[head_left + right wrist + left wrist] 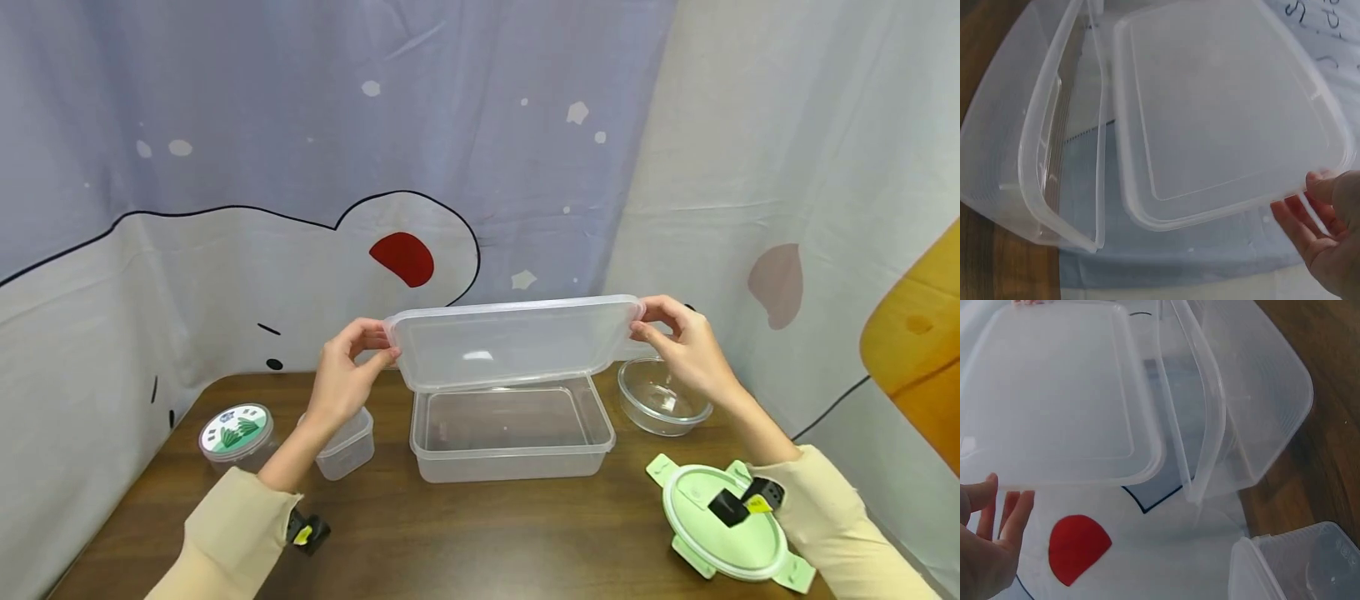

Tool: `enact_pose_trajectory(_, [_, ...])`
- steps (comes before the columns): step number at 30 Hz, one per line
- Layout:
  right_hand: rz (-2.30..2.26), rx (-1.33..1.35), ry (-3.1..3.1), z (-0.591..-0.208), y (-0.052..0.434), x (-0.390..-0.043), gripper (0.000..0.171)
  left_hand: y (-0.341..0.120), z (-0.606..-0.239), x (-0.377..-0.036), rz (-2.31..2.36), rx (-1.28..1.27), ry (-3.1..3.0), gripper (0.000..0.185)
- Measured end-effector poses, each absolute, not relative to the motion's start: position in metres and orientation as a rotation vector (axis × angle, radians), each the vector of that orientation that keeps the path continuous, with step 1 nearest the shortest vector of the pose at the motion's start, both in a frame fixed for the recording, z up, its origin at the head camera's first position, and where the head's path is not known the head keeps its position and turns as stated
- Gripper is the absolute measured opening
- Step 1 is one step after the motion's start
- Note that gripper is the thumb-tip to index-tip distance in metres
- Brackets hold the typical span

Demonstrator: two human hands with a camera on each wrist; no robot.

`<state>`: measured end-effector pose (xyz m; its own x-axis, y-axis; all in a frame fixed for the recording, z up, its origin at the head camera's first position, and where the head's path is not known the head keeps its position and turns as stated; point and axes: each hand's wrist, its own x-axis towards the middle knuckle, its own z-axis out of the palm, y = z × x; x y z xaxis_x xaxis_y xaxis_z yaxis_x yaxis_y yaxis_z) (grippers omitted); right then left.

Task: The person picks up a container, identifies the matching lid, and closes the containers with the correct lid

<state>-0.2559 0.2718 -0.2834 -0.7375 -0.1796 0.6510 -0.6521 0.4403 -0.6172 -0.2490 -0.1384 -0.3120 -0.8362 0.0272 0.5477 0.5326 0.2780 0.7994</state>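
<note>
A clear rectangular lid is held in the air, tilted, just above and behind a clear rectangular container that stands open on the brown table. My left hand pinches the lid's left end and my right hand pinches its right end. In the left wrist view the lid lies above the fingers, with the container beside it. The right wrist view shows the lid, my right hand's fingers at its edge, and the container at the left.
A small square clear tub stands left of the container, a round jar with a green-printed lid further left. A glass bowl sits at the right, a round green clip lid at the front right. A printed curtain hangs behind.
</note>
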Motion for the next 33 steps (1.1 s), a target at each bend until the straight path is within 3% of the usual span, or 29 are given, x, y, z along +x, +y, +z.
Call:
enact_pose_trajectory(16, [1.223, 0.7, -2.219, -0.337, 0.28, -0.299, 0.017, -0.135, -0.349, -0.286, -1.514, -0.564, -2.141, 0.014])
enact_pose_trajectory(22, [1.136, 0.67, -2.186, -0.363, 0.275, -0.292, 0.027, -0.132, -0.367, -0.29, -1.447, -0.553, -2.113, 0.013])
enact_pose_trajectory(33, [1.001, 0.665, -2.137, -0.375, 0.258, -0.26, 0.023, -0.13, -0.386, -0.286, -1.333, -0.608, -2.17, 0.022])
